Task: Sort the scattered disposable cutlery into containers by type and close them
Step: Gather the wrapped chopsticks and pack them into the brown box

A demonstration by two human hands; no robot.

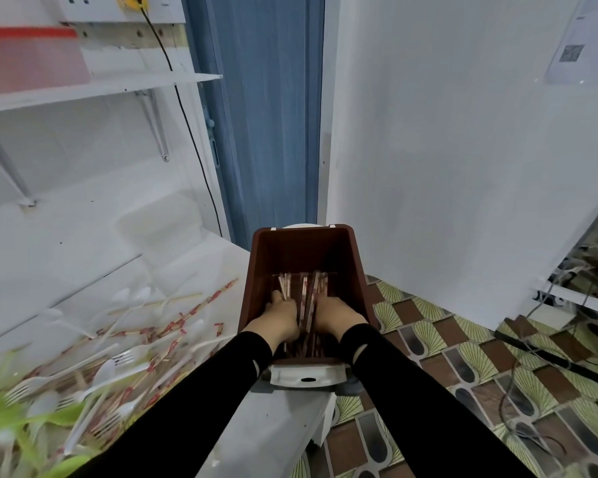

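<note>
Left hand [281, 313], right hand [335, 312] hold chopsticks [308, 294] in brown box [301, 248] beside scattered forks [128, 357].

brown container [354, 270], open, at table edge | wrapped chopsticks [308, 294] bundled inside | white forks [94, 377], seemingly spoons, scattered left

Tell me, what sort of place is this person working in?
Probably a small back room or workroom, not a dining area: a white table strewn with plastic forks and wrapped chopsticks, a wall shelf on brackets, and loose cables on the tiled floor.
</note>
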